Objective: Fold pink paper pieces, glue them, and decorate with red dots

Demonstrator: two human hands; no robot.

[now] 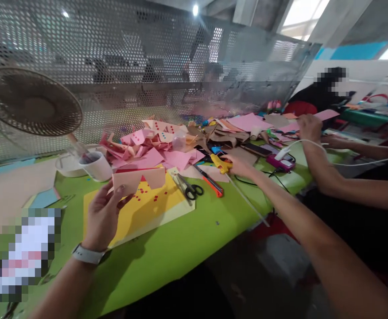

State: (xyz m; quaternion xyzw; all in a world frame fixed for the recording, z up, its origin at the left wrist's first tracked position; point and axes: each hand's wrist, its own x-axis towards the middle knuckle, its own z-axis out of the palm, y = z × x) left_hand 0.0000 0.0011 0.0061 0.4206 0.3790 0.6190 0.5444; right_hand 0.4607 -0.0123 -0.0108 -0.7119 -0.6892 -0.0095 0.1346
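A folded pink paper piece (154,177) with a notch in its edge is pinched between the thumb and fingers of my left hand (106,210), above a yellow sheet (97,208) scattered with small red bits (156,198). My right hand (237,165) is closed around a yellow glue gun (221,164), with a glue stick (250,204) lying near it. Between the hands are black-handled scissors (194,191) and an orange-and-black cutter (214,185).
Pink paper scraps (147,157) pile up behind the sheet. A white cup (96,166) and a fan (31,102) stand left. A phone (256,149) and purple power strip (280,164) lie right, beside another person's arm (327,170). A perforated metal screen (114,88) rises behind.
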